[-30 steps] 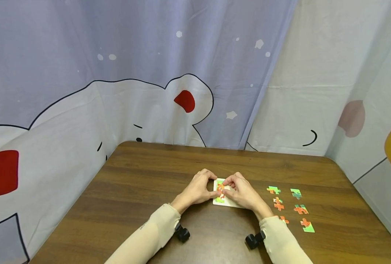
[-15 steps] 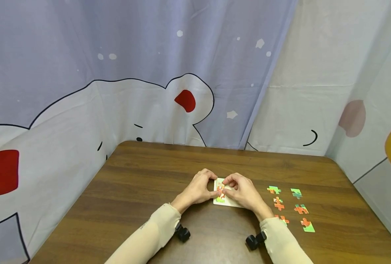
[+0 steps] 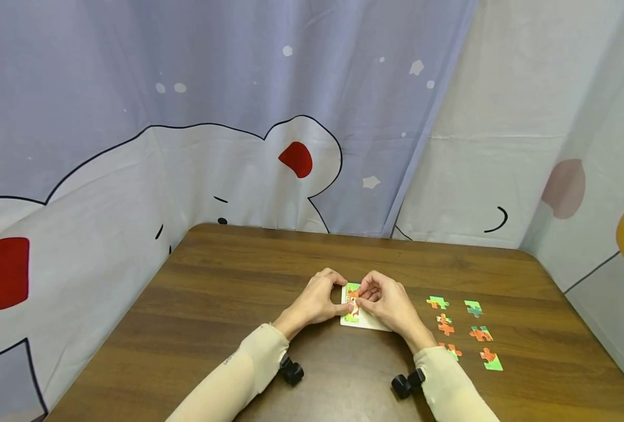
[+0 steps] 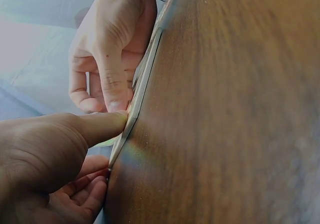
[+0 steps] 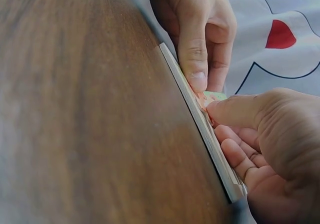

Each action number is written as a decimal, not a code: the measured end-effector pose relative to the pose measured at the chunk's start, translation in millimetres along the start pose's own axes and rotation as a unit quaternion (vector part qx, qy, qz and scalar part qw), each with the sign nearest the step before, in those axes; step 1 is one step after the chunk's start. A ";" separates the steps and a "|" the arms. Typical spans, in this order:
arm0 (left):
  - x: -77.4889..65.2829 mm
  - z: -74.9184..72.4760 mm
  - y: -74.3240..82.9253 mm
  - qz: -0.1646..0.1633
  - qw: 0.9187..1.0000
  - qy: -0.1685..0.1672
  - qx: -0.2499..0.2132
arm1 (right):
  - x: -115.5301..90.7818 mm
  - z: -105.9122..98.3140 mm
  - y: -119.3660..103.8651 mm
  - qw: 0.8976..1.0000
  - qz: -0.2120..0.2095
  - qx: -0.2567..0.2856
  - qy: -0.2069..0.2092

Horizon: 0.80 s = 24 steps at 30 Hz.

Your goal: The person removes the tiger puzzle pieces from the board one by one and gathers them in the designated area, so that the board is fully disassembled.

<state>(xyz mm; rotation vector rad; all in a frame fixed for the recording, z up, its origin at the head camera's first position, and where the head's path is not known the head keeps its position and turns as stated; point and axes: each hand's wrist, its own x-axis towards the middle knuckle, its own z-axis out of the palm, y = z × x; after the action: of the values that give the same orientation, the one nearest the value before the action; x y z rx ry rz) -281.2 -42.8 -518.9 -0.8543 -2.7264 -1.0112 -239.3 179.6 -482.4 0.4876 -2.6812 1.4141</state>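
Observation:
A small pale puzzle board (image 3: 367, 322) lies on the wooden table, with a strip of green and orange jigsaw pieces (image 3: 350, 319) along its left side. My left hand (image 3: 316, 299) grips the board's left end, thumb pressing on the strip and fingers at the far corner. Over the board, my right hand (image 3: 391, 302) pinches at the strip's right edge with thumb and index finger, the other fingers curled in. In the right wrist view a bit of the orange and green jigsaw piece (image 5: 216, 95) shows beside the right thumb; the fingers hide the rest.
Several loose jigsaw pieces lie in two columns right of the board, including a green one (image 3: 472, 308) and an orange and green one (image 3: 490, 359). The right forearm passes close to the nearer column. A patterned curtain (image 3: 248, 176) hangs behind the table's far edge.
My right hand has shifted slightly to the right, and its index finger has drawn back a little. More of the strip's upper part now shows. My left hand has stayed in place.

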 end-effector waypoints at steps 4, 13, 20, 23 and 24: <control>-8.7 -22.6 29.4 -0.023 0.999 -0.020 -0.013 | 0.8 0.5 0.8 1.000 -0.015 0.005 -0.012; -10.8 -29.5 35.3 -0.020 0.999 -0.006 -0.026 | 0.7 2.0 1.1 1.000 -0.019 0.013 -0.009; -3.2 -19.3 19.4 -0.020 0.999 0.006 -0.036 | 1.4 3.4 1.1 0.999 -0.019 0.028 -0.001; 1.9 -7.7 4.8 -0.024 0.999 0.013 -0.029 | 1.4 4.2 2.2 0.999 -0.008 0.037 0.002; 3.5 -4.9 2.1 -0.032 0.999 0.013 -0.030 | 1.4 4.5 2.5 0.999 -0.004 0.039 0.005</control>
<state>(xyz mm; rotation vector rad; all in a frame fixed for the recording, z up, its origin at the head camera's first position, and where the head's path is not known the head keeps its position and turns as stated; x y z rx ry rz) -283.4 -43.0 -513.0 -0.7620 -2.7310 -1.1134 -241.0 176.9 -486.7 0.4936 -2.6209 1.5206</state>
